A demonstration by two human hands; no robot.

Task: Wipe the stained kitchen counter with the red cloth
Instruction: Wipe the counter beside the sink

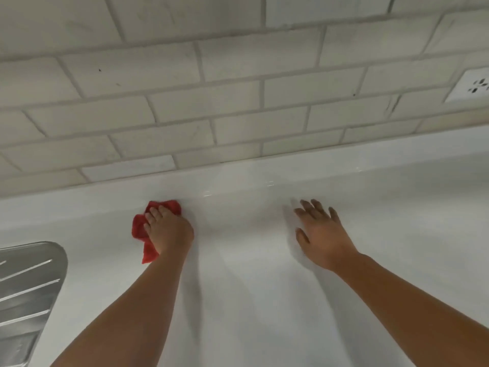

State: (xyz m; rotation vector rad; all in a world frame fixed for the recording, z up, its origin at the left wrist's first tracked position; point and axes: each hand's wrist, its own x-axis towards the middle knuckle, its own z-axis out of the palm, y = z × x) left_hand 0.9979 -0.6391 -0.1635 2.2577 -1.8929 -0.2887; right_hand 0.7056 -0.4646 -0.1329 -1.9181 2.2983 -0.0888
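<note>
The white kitchen counter (251, 260) fills the lower half of the view. My left hand (168, 229) presses down on a crumpled red cloth (140, 230) near the counter's raised back lip, left of centre. Most of the cloth is under my fingers; a red tail hangs out toward me. My right hand (321, 234) rests flat on the bare counter to the right, fingers spread, holding nothing. No stain shows clearly on the glossy surface.
A stainless steel sink drainboard (26, 287) with ridges sits at the left edge. A wall of white brick-pattern tiles (211, 102) rises behind the counter. A white wall socket (471, 87) is on the tiles at the far right.
</note>
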